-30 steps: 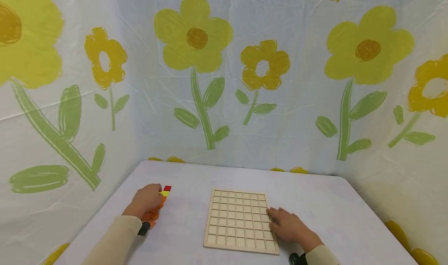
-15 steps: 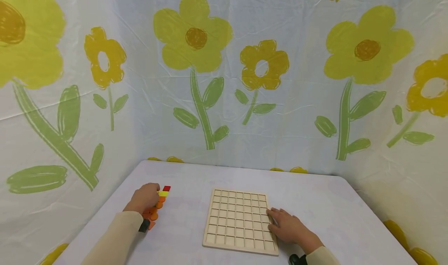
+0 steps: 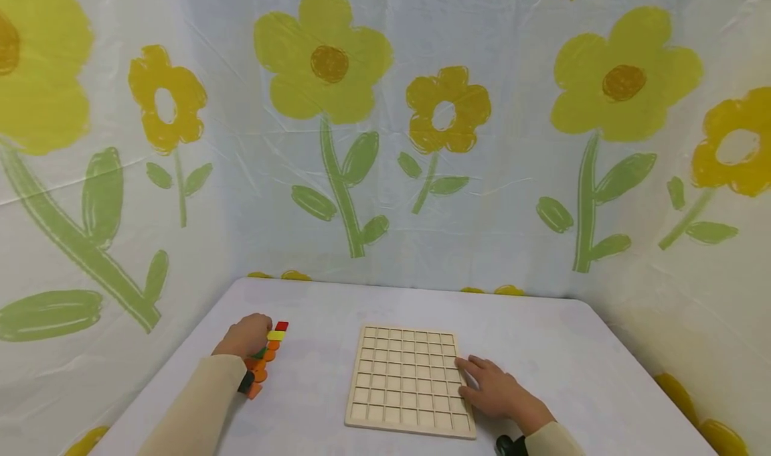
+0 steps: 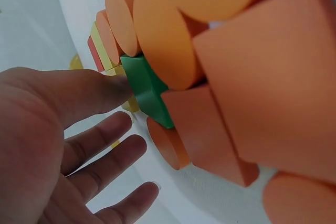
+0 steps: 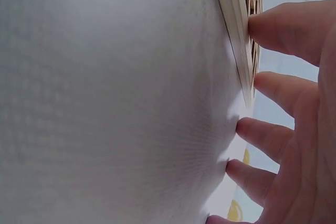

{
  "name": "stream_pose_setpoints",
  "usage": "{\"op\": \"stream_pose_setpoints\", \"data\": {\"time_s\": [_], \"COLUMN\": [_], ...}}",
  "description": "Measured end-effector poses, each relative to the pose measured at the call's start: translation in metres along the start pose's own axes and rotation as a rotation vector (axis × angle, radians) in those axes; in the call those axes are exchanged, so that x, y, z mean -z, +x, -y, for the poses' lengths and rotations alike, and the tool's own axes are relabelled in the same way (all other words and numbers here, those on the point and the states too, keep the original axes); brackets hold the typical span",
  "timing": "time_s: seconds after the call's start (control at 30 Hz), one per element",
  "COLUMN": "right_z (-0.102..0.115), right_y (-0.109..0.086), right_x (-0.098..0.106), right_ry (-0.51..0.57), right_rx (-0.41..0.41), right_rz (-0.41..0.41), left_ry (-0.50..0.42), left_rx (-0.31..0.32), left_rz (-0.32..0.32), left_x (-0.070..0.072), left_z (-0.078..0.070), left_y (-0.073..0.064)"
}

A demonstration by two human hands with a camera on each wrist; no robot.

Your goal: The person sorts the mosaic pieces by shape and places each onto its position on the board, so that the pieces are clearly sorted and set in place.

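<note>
My left hand (image 3: pixel 244 335) is at the group of coloured blocks on the table's left side. In the left wrist view its thumb presses against a yellow block (image 4: pixel 114 70), seemingly pinching it; the index finger is hidden behind, and the other fingers are spread. Beside the thumb stands a green block (image 4: pixel 144 88), among orange discs (image 4: pixel 163 38) and orange squared blocks (image 4: pixel 202 124). A yellow bar (image 3: pixel 276 335) and a red block (image 3: pixel 282 326) lie at the far end. My right hand (image 3: pixel 498 392) rests, fingers extended, at the right edge of a wooden grid board (image 3: pixel 405 380).
The white table (image 3: pixel 313 389) carries the board in its middle, with the blocks to its left. Flower-printed cloth (image 3: pixel 512 195) hangs behind and at both sides. A dark wrist device (image 3: pixel 510 444) shows below my right hand.
My left hand has shifted slightly left, and the green block has come into sight beside it. The right hand stays at the board. The head view has turned slightly.
</note>
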State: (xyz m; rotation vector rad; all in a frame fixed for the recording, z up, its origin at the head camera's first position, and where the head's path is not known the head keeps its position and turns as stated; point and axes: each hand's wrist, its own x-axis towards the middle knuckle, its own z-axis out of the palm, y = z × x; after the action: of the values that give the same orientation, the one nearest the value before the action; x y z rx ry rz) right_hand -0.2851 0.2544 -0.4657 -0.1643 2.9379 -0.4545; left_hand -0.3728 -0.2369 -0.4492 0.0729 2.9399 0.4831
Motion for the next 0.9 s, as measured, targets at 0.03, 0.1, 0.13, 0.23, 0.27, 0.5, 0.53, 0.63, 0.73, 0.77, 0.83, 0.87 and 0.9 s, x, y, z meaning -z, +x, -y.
{"op": "stream_pose_setpoints", "data": {"time_s": [0.03, 0.1, 0.13, 0.23, 0.27, 0.5, 0.53, 0.63, 0.73, 0.77, 0.83, 0.87, 0.9], "right_z": [0.000, 0.000, 0.000, 0.001, 0.001, 0.000, 0.000, 0.001, 0.001, 0.001, 0.001, 0.001, 0.001], "right_y": [0.000, 0.000, 0.000, 0.000, 0.000, 0.000, -0.001, -0.001, -0.001, -0.001, 0.000, 0.000, 0.000], "right_x": [0.000, 0.001, 0.002, 0.004, 0.004, 0.002, 0.002, 0.003, 0.002, 0.002, 0.001, 0.000, 0.000], "right_ry": [0.001, 0.000, 0.001, 0.009, 0.011, 0.018, 0.017, 0.015, 0.017, 0.017, 0.019, 0.016, 0.014], "right_rx": [0.002, 0.006, 0.007, 0.014, 0.014, 0.007, 0.007, 0.003, 0.000, -0.003, -0.007, -0.008, -0.009], "right_rz": [0.001, 0.004, 0.006, 0.009, 0.010, 0.010, 0.009, 0.010, 0.013, 0.015, 0.016, 0.016, 0.014], "left_ry": [0.005, -0.002, -0.012, -0.018, -0.023, -0.099, -0.117, -0.138, -0.133, -0.115, -0.056, -0.033, -0.005], "left_rx": [-0.007, -0.011, -0.009, -0.005, -0.001, -0.015, -0.019, -0.048, -0.071, -0.092, -0.144, -0.164, -0.187], "left_rz": [-0.001, 0.001, 0.004, 0.004, 0.006, -0.028, -0.033, -0.058, -0.071, -0.082, -0.113, -0.124, -0.138], "left_x": [0.001, 0.002, 0.003, 0.005, 0.005, 0.001, 0.001, 0.003, 0.005, 0.006, 0.007, 0.007, 0.007], "left_z": [0.000, -0.001, -0.001, -0.001, -0.001, 0.004, 0.004, 0.000, -0.006, -0.009, -0.014, -0.016, -0.019], "left_y": [0.000, -0.002, -0.002, -0.003, -0.003, 0.003, 0.004, 0.004, 0.005, 0.006, 0.008, 0.010, 0.012]}}
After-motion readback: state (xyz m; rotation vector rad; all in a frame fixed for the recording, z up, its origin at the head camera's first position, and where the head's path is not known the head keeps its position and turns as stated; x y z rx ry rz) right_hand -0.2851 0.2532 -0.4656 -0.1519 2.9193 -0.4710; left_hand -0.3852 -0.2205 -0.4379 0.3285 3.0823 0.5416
